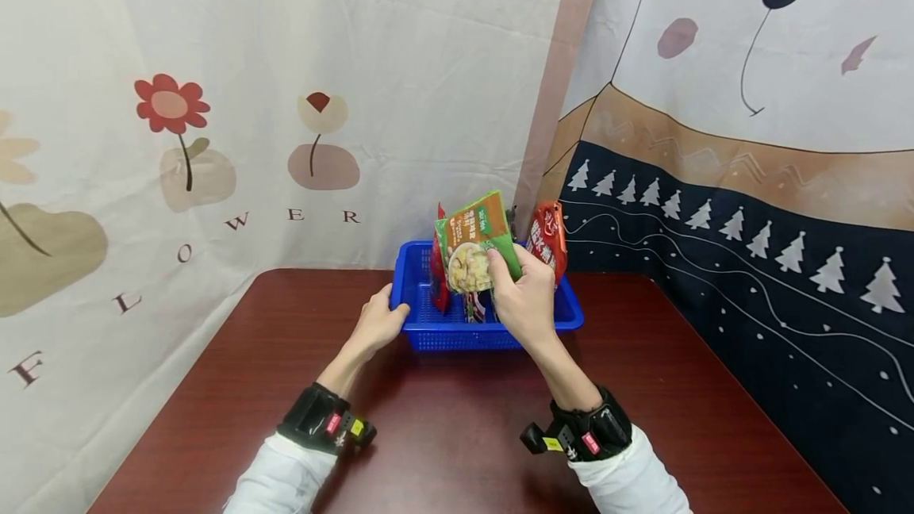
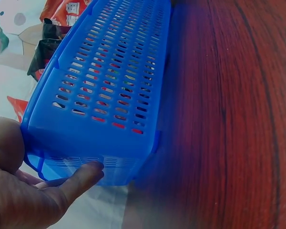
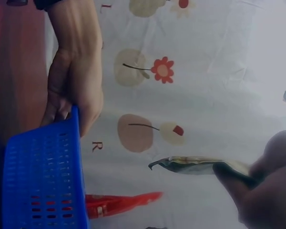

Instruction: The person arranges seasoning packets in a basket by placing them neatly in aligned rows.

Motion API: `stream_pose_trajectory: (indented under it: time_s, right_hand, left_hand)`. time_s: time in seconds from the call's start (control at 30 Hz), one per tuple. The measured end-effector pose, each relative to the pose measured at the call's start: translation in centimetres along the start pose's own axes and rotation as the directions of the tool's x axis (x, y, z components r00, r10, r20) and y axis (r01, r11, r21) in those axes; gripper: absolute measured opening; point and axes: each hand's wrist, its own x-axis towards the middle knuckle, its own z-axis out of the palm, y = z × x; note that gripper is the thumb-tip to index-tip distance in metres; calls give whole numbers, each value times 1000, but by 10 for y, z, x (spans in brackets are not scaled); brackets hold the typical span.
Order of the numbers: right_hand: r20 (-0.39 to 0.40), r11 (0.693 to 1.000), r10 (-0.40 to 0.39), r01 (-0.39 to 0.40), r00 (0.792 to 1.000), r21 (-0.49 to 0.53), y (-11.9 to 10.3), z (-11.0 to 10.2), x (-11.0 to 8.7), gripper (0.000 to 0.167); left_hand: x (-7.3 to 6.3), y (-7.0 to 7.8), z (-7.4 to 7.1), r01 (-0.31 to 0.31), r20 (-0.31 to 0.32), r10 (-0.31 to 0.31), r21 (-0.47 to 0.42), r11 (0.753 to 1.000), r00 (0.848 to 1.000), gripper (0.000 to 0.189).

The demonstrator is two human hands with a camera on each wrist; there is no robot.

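Note:
My right hand (image 1: 527,297) pinches a green and orange food packet (image 1: 469,243) with a bowl pictured on its front. In the head view the packet overlaps the blue basket (image 1: 457,338); the right wrist view shows it edge-on, above the basket's rim. At the basket's left end, my left hand (image 1: 378,319) grips the rim, thumb on one side and fingers along the end wall in the left wrist view. Inside the basket stand a red packet (image 1: 439,272) at left, a red-orange packet (image 1: 548,238) at right and a dark packet (image 2: 44,56) between them.
The basket stands on a dark red-brown wooden table (image 1: 457,435), near its back edge. Behind the table hangs a pale cloth (image 1: 400,101) with flower prints. A dark cloth (image 1: 714,292) with white trees hangs along the right side.

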Motion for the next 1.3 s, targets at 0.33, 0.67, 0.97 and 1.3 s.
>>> stream_pose_trajectory:
  time_s: [0.33, 0.67, 0.97, 1.3]
  right_hand:
    - [144, 991, 0, 19, 990, -135, 8, 23, 17, 19]
    - [292, 964, 59, 21, 954, -265, 24, 52, 23, 39]
    - [405, 945, 129, 12, 905, -327, 43, 71, 17, 44]
    - [398, 912, 214, -37, 892, -408, 58, 87, 5, 47]
  left_hand:
    - [1, -2, 0, 8, 6, -8, 1, 1000, 1000, 55]
    - [2, -3, 0, 24, 0, -24, 2, 1000, 1000, 57]
    - [3, -4, 1, 18, -2, -18, 3, 1000, 1000, 55]
    - [2, -4, 1, 29, 23, -29, -18, 999, 999, 59]
